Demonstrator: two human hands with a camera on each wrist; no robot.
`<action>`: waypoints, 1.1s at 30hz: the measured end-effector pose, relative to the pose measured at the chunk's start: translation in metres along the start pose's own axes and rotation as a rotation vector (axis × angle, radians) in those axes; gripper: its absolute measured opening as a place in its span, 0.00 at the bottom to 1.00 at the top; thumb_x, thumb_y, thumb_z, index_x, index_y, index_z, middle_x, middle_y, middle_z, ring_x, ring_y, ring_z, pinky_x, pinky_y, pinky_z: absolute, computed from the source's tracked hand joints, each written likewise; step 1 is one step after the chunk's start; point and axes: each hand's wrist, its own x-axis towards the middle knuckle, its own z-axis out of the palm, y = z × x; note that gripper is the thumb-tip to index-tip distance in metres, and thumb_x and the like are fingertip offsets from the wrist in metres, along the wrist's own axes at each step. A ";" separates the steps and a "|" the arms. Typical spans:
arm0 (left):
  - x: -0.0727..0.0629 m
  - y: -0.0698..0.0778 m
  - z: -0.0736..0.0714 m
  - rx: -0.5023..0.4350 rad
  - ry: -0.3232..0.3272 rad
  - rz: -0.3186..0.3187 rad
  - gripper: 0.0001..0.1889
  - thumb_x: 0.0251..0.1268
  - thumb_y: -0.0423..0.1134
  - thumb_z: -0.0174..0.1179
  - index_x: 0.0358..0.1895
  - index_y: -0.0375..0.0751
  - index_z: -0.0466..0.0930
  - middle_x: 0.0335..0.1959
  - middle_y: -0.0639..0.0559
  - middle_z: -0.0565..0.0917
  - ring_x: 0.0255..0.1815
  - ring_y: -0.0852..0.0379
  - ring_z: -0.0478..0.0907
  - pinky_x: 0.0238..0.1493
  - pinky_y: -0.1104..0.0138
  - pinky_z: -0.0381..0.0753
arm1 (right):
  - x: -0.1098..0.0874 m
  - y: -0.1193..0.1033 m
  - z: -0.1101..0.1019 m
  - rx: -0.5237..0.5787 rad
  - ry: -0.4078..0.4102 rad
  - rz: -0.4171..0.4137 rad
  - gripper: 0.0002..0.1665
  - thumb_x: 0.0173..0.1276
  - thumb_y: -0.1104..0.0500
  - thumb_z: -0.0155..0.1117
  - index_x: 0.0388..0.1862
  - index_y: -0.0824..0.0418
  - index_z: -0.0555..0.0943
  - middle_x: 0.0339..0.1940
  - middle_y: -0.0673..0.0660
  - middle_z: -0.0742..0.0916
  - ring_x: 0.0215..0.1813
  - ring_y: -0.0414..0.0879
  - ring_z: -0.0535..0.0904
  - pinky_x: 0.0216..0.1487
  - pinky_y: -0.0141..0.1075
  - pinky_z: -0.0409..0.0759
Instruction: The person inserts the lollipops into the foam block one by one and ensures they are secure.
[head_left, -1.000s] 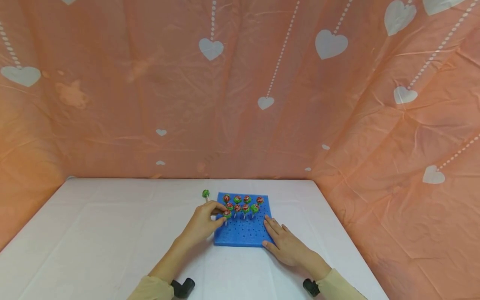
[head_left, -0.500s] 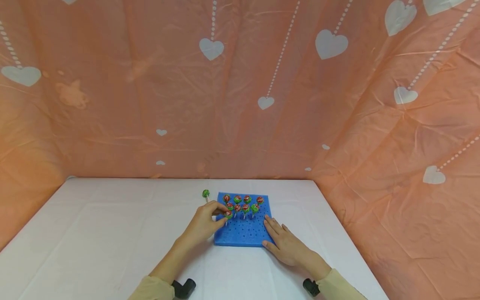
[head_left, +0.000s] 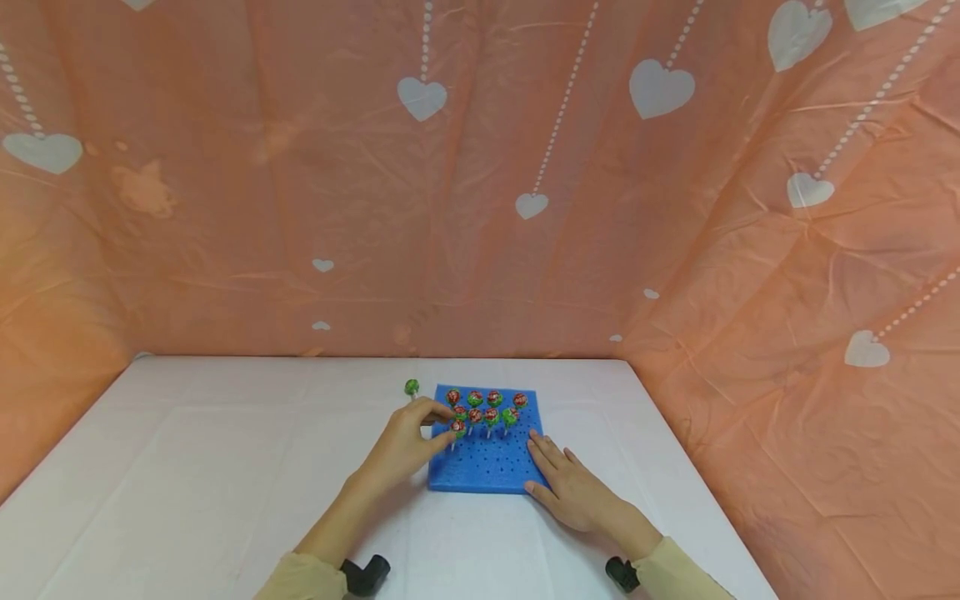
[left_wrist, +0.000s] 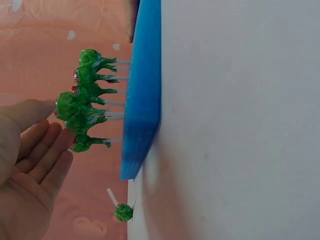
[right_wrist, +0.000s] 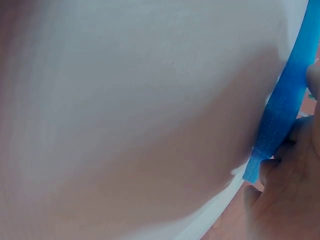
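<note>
A blue foam board (head_left: 487,471) dotted with holes lies on the white table, with wrapped red-and-green lollipops standing in it by their sticks. The nearest lollipop (head_left: 458,428) stands in front at the left side. Around its head, my left hand (head_left: 408,437) has thumb and index finger spread apart. In the left wrist view, the thumb tip is right at the green wrapper (left_wrist: 67,106), and the other fingers are loosely bent. My right hand (head_left: 573,492) lies flat with straight fingers on the board's right edge; the right wrist view shows its fingers along the blue side (right_wrist: 280,120).
One loose lollipop (head_left: 412,387) lies on the table beyond the left hand, beside the board's far left corner. White cloth covers the table (head_left: 225,467). An orange curtain (head_left: 480,275) with white hearts hangs behind it and along the right.
My left thumb and index finger have parted from the nearest lollipop, letting it go; it stands in the board, slightly further right. The right hand has stayed in place.
</note>
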 end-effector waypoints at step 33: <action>0.060 -0.060 -0.056 0.144 -0.011 -0.052 0.15 0.71 0.30 0.63 0.55 0.23 0.80 0.46 0.38 0.86 0.48 0.42 0.84 0.55 0.49 0.84 | 0.001 0.004 0.004 -0.009 -0.020 0.014 0.44 0.84 0.39 0.46 0.83 0.68 0.56 0.86 0.62 0.57 0.85 0.60 0.52 0.80 0.61 0.55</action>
